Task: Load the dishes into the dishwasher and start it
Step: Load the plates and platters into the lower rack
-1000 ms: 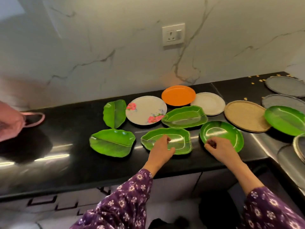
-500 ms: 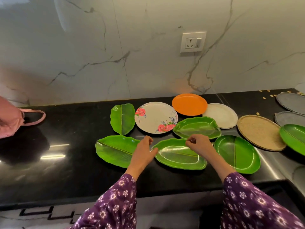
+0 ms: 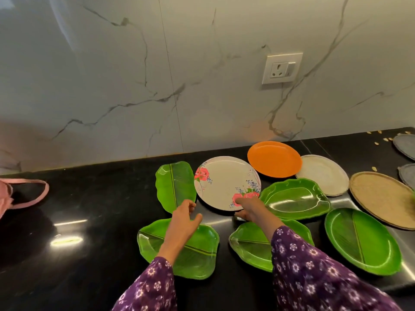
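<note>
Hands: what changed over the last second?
Both hands left the front middle green leaf plate and moved toward the wall, to the flowered plate. The right hand now has fingers on its near rim; whether it grips isn't clear. The left hand hovers open just off its left edge. The plates look to lie where they were on the counter; none is lifted.

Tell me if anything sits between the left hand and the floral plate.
Nothing visible does: only bare counter separates the left hand from the near rim of the floral plate, which the right hand pinches.
</note>
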The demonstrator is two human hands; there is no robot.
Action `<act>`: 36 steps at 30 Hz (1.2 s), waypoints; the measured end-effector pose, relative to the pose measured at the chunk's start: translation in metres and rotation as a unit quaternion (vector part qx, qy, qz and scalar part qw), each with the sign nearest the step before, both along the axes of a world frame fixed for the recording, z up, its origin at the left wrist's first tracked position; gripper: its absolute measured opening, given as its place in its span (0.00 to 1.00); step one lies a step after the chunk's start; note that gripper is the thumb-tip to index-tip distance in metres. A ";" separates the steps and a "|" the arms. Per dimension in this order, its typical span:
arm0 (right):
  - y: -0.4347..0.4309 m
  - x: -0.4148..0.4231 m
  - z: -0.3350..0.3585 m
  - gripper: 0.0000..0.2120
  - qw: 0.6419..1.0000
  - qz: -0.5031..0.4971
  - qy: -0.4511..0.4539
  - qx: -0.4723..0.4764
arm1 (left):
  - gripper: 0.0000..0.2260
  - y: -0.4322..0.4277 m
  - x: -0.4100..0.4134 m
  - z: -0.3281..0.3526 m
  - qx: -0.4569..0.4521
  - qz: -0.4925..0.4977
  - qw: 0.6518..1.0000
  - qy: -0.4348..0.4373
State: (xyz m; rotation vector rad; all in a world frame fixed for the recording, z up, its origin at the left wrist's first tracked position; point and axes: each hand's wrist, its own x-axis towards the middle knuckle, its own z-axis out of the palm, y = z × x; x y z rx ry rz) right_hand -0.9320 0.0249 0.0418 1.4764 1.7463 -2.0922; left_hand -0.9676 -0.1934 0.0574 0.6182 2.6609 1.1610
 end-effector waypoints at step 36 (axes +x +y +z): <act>0.080 0.331 0.114 0.10 0.789 -0.429 0.178 0.403 | 0.12 0.209 0.151 0.033 0.058 -0.397 0.915 0.037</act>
